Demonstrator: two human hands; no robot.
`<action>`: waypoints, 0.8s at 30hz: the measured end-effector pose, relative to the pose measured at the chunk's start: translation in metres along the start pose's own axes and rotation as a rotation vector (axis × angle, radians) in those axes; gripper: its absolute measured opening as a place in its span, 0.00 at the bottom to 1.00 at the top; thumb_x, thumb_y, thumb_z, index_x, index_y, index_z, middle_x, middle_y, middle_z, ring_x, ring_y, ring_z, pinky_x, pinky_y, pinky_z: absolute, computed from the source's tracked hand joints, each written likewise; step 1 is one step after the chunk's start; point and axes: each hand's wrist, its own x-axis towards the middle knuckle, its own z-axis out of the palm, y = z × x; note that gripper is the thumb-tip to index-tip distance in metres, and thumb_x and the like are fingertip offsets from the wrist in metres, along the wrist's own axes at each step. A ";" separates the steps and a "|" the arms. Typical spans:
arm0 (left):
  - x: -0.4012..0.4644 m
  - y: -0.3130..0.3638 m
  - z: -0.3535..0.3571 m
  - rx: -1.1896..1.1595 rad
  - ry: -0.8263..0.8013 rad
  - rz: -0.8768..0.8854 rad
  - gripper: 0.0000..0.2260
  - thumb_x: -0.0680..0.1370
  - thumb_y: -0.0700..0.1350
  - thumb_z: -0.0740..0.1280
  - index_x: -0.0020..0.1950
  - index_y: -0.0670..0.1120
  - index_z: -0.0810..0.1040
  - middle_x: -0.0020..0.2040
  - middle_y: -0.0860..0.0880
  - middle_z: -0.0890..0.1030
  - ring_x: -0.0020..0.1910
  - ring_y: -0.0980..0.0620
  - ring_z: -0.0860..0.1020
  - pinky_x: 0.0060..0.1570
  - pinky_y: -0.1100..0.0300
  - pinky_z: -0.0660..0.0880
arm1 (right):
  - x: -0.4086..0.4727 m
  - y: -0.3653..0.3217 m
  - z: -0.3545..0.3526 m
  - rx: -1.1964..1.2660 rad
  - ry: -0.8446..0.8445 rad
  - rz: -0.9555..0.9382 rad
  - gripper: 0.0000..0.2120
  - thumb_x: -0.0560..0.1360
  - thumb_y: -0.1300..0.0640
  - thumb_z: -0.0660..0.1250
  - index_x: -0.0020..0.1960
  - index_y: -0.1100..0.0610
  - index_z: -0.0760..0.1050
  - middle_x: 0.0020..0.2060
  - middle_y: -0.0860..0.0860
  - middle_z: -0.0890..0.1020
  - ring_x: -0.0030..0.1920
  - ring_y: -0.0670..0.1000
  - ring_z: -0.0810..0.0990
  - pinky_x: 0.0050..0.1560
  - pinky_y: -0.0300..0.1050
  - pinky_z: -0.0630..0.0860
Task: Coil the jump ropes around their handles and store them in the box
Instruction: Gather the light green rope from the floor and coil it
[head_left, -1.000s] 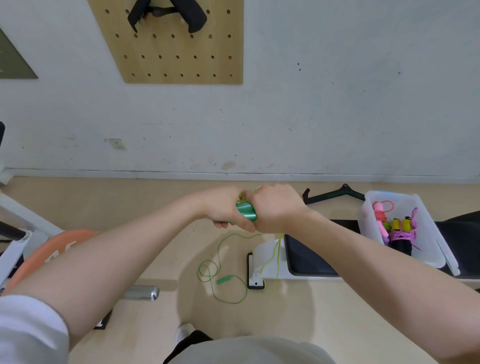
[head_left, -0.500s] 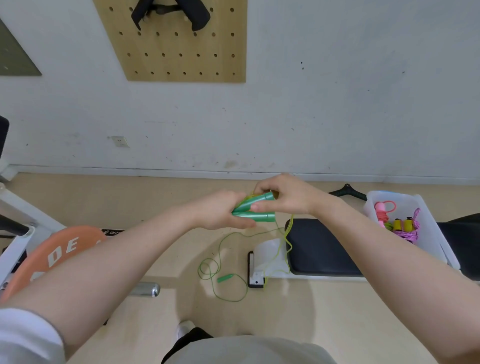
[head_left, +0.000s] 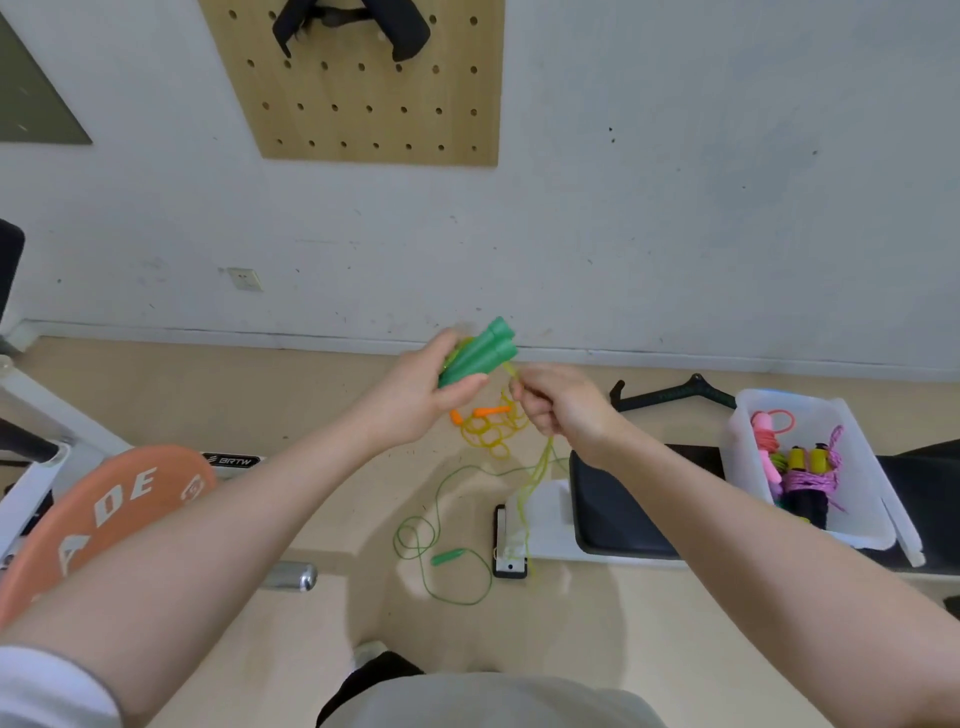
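Note:
My left hand (head_left: 415, 395) grips the two green handles (head_left: 485, 348) of a jump rope, their ends tilted up toward the wall. My right hand (head_left: 563, 402) pinches that rope's yellow-green cord (head_left: 537, 475) just beside the handles; the cord hangs down to the floor. On the floor lie another green jump rope (head_left: 447, 558) in loose loops and an orange-handled yellow rope (head_left: 491, 423) in a heap. The clear plastic box (head_left: 748, 452) at the right holds several coiled ropes, pink and purple among them.
A black padded bench (head_left: 618, 499) runs under the box. An orange weight plate (head_left: 104, 514) and a metal bar end (head_left: 291, 577) lie at the left. A black cable handle (head_left: 675, 395) rests by the wall. A pegboard (head_left: 363, 83) hangs above.
My left hand has tilted the green handles upward. My right hand let go of the handles, moved right and down, and now pinches the cord. The orange rope has come into view.

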 end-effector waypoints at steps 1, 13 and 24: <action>0.000 -0.006 -0.002 0.061 0.018 -0.044 0.15 0.76 0.53 0.65 0.56 0.45 0.69 0.36 0.53 0.72 0.33 0.59 0.70 0.33 0.65 0.65 | 0.001 0.006 0.003 -0.178 0.026 -0.023 0.15 0.80 0.57 0.53 0.37 0.56 0.71 0.23 0.45 0.66 0.24 0.45 0.62 0.27 0.39 0.60; -0.002 -0.009 -0.019 0.699 -0.597 -0.001 0.16 0.78 0.51 0.64 0.61 0.44 0.71 0.53 0.42 0.79 0.52 0.43 0.78 0.42 0.58 0.69 | 0.006 -0.070 0.040 -1.243 -0.329 -0.363 0.08 0.72 0.53 0.69 0.42 0.58 0.78 0.27 0.47 0.71 0.31 0.48 0.69 0.32 0.42 0.61; -0.011 -0.013 -0.072 0.107 -0.266 0.155 0.11 0.73 0.44 0.72 0.50 0.42 0.74 0.34 0.59 0.69 0.33 0.64 0.71 0.33 0.72 0.64 | 0.043 -0.050 0.059 0.349 -0.122 -0.128 0.11 0.76 0.67 0.60 0.37 0.58 0.67 0.21 0.45 0.74 0.22 0.41 0.71 0.23 0.32 0.68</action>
